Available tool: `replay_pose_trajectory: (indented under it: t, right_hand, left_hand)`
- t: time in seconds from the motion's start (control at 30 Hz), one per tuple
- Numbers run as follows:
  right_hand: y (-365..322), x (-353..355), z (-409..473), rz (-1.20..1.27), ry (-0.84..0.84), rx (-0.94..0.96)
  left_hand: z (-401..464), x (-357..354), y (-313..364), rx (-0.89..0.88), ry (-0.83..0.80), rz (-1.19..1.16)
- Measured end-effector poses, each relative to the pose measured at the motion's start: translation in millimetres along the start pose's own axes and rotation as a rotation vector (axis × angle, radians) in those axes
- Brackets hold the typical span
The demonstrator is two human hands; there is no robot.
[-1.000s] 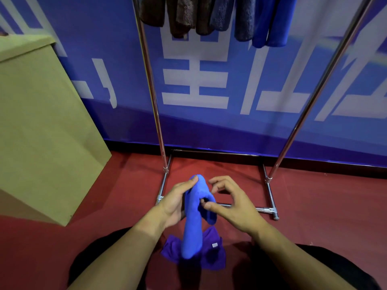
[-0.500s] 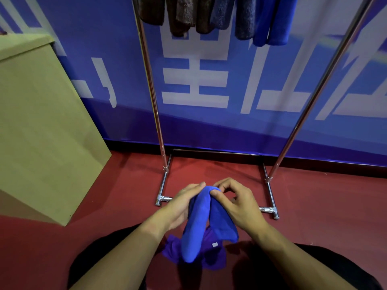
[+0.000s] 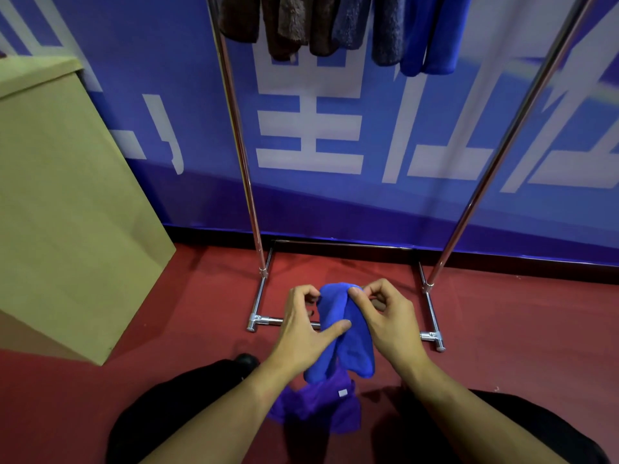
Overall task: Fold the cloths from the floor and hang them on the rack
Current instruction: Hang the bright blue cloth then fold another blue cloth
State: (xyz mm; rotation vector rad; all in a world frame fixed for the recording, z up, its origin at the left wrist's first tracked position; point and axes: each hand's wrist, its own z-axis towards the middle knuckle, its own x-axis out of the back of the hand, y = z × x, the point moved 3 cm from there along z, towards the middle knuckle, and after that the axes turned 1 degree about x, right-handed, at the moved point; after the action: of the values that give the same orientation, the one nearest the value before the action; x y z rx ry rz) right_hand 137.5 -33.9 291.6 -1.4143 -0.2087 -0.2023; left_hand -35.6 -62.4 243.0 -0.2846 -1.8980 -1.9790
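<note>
Just above the purple cloth [image 3: 318, 406], both hands [image 3: 345, 326] pinch the blue cloth [image 3: 355, 346] at its folded top edge.

The rack [image 3: 495, 155] was polished metal tubing — bright and glossy. Fleecy, fuzzy cloths [image 3: 291, 25] hung from it; the blue cloth [image 3: 348, 343] looked soft, matt microfibre. The floor [image 3: 502, 329] was matt red, the box [image 3: 67, 195] plain cardboard — dull, smooth.
</note>
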Motion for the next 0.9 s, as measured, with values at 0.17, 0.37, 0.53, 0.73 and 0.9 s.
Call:
replay_pose_trajectory:
  t: [0.17,0.37,0.53,0.73,0.9]
  right_hand:
    - [0,0,1,0.03,0.008,-0.028]
    - [4,2,4,-0.092,0.08,0.019]
    - [7,-2,3,-0.105,0.028,-0.017]
    - [13,-18,-3,0.125,-0.142,-0.199]
    - [10,-22,-3,0.268,-0.219,-0.236]
  left_hand:
    - [-1,0,7,0.014,0.032,-0.025]
    - [5,8,12,0.035,0.148,-0.065]
    - [4,10,18,0.032,0.21,-0.087]
    - [6,4,18,-0.017,0.184,-0.139]
    - [6,2,22,-0.068,0.109,-0.165]
